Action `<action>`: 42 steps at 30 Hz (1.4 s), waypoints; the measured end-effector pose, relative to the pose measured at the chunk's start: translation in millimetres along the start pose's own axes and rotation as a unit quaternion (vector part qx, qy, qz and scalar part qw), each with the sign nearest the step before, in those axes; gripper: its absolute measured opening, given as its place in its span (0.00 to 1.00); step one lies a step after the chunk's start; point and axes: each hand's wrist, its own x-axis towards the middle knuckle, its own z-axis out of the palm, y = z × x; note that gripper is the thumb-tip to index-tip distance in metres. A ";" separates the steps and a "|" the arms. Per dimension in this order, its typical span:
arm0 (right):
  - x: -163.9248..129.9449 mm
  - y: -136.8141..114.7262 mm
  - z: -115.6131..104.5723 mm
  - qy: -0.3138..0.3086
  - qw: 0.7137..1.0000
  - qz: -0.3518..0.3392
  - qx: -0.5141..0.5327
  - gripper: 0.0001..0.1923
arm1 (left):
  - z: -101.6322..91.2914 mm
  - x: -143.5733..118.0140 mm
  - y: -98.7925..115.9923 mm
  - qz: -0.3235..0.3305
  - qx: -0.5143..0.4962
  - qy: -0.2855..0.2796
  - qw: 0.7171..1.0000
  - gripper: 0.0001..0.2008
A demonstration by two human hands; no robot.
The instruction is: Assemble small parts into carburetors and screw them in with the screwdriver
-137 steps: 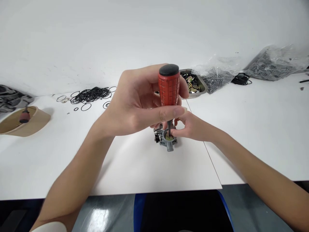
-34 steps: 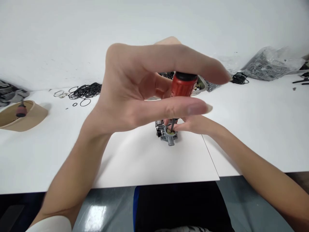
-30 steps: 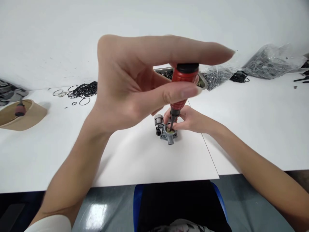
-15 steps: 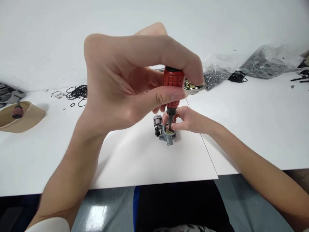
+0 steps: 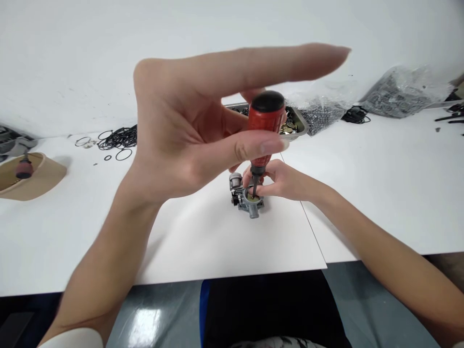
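Note:
In my left hand (image 5: pixel 188 121) is a red screwdriver (image 5: pixel 266 121) with a black end cap, gripped between the thumb and the fingers behind it. The index finger stretches out straight above the cap. The dark shaft points down, its tip inside the round bore of a grey metal carburetor (image 5: pixel 253 209), where a brass-coloured disc shows. My right hand (image 5: pixel 281 181) is closed on the carburetor from the right and holds it against the white table; some of its fingers are hidden behind the screwdriver.
Behind my hands stands a metal tray (image 5: pixel 302 126) of small brass and dark parts. Plastic bags of parts (image 5: pixel 406 94) lie at the back right. Black rubber rings (image 5: pixel 121 138) are heaped at the left, near a tan container (image 5: pixel 45 169) with another screwdriver (image 5: pixel 24 168).
My left index finger has lifted off the screwdriver handle and straightened to the right, uncovering the black cap. My right hand and the carburetor stay nearly in place.

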 end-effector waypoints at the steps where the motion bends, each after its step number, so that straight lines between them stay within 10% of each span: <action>1: -0.2 -0.3 -0.1 -0.002 1.000 0.002 0.002 0.06 | -1.4 -0.3 1.4 -0.005 -0.007 -0.021 1.000 0.16; 19: 0.2 1.9 -0.3 0.006 1.000 -0.010 -0.004 0.06 | -8.4 2.0 -2.1 0.051 0.016 -0.087 0.995 0.15; 24: 0.3 -0.7 0.4 0.003 1.000 0.002 -0.007 0.07 | 2.4 1.4 -10.9 0.093 -0.017 -0.004 0.996 0.18; 35: 0.0 -0.4 -1.1 -0.006 1.000 0.004 -0.001 0.07 | -7.4 2.4 -13.2 0.033 -0.030 -0.044 0.998 0.30; 42: 0.0 0.2 0.0 0.005 1.000 -0.010 0.002 0.07 | -3.7 3.9 -9.5 0.036 -0.010 -0.049 0.998 0.19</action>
